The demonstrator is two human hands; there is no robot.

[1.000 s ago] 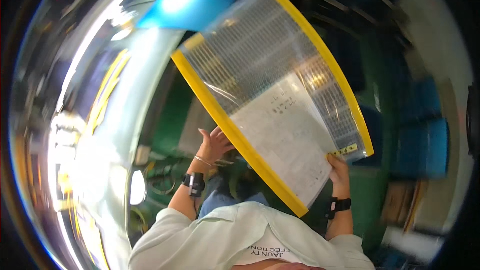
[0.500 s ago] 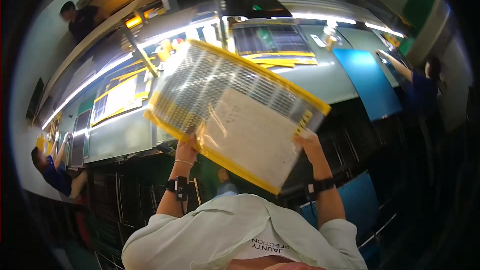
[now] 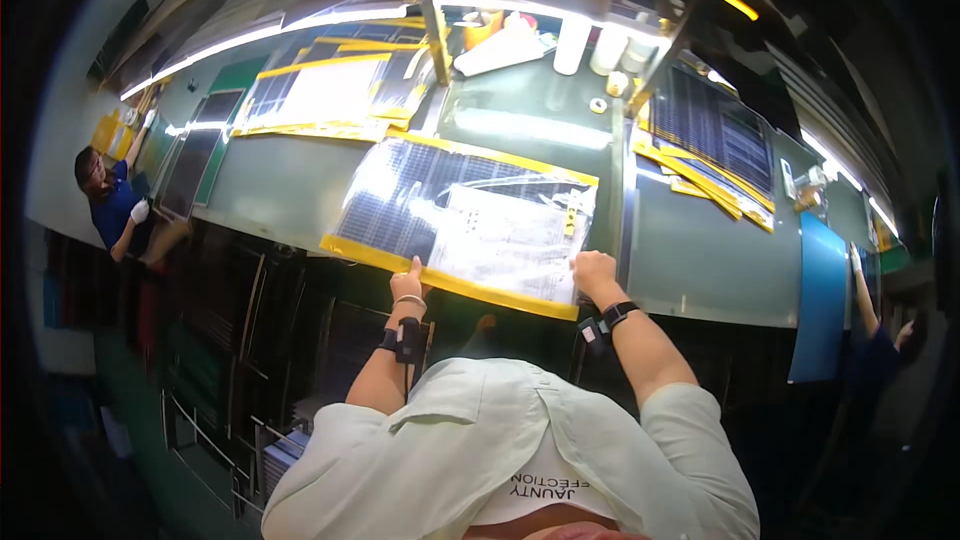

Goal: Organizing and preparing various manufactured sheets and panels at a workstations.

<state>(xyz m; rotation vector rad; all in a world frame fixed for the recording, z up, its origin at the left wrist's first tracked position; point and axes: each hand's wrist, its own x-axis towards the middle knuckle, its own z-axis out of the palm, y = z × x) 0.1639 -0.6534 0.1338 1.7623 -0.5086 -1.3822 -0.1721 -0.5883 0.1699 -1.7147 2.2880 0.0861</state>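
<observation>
A flat, dark gridded panel (image 3: 392,190) with yellow-edged borders and a glossy clear cover lies over the near edge of the greenish worktop (image 3: 700,275). A white paper sheet (image 3: 495,245) shows under the film on its right part, beside a small yellow label (image 3: 570,222). My left hand (image 3: 407,283) is closed on the near yellow border, its thumb on top and the other fingers hidden beneath. At the panel's right edge, my right hand (image 3: 597,273) is closed in a grip, fingers partly hidden.
Similar yellow-edged panels lie in stacks at left (image 3: 310,95) and right (image 3: 710,135). White rolls (image 3: 572,45) and a tape roll (image 3: 598,105) stand farther back, near a metal post (image 3: 430,10). A blue board (image 3: 820,300) overhangs at right. Co-workers (image 3: 115,205) work at both ends.
The panel, raised and tilted earlier, is now lower and flatter over the worktop, still in both hands. The whole view has shifted toward the left part of the bench.
</observation>
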